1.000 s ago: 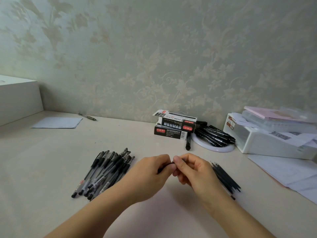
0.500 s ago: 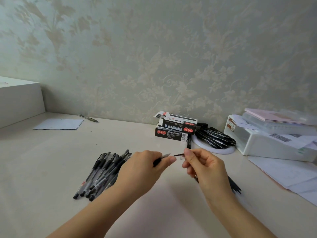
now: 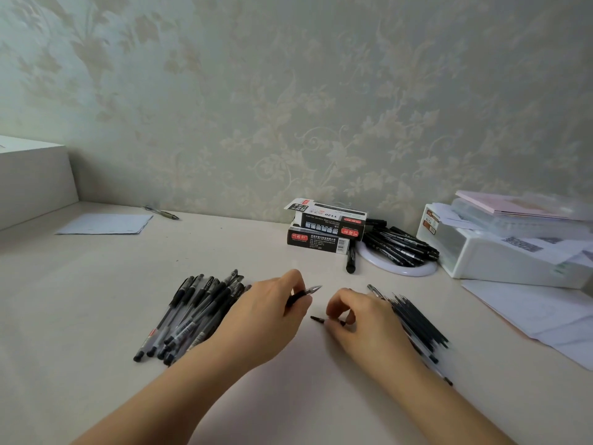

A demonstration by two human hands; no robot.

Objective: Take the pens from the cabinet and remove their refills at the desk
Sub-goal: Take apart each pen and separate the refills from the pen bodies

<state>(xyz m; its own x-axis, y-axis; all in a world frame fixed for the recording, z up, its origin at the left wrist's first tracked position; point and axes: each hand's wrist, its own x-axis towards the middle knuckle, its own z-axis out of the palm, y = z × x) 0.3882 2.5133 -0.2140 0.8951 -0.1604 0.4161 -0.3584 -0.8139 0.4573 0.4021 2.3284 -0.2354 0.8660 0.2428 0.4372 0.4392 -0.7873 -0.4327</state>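
Note:
My left hand (image 3: 268,311) grips a pen barrel (image 3: 306,292) whose clear tip points right, just above the desk. My right hand (image 3: 359,319) pinches a thin black refill (image 3: 321,320) low over the desk, its tip sticking out to the left. A pile of several black gel pens (image 3: 192,311) lies left of my left hand. A pile of several black refills (image 3: 417,322) lies on the desk right of my right hand, partly hidden by my wrist.
Two stacked pen boxes (image 3: 324,231) stand at the back near the wall. A white round dish (image 3: 399,266) holds more black pens (image 3: 401,244). A white plastic box (image 3: 500,255) with papers sits at the right, and loose sheets (image 3: 529,311) lie beside it. A paper (image 3: 104,223) and a lone pen (image 3: 162,212) lie at the back left.
My right hand has pulled the refill out of the pen barrel and dropped toward the desk, moving right. My left hand keeps hold of the barrel.

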